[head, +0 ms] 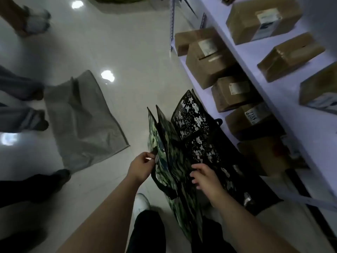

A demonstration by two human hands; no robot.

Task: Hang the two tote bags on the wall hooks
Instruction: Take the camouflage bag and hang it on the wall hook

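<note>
Two tote bags stand on the floor against the shelf. The green patterned tote bag [165, 154] is on the left, and the black tote bag with white prints [197, 128] leans beside it on the right. My left hand [143, 166] pinches the top edge of the green bag near its dark strap. My right hand [205, 177] rests with fingers spread on the upper edge of the black bag; whether it grips is unclear. No wall hooks are in view.
A grey flat bag [82, 121] lies on the glossy floor to the left. A white shelf unit [269, 99] with several cardboard boxes [207, 59] runs along the right. Other people's legs and shoes [36, 121] stand at the left. My white shoe [141, 205] is below.
</note>
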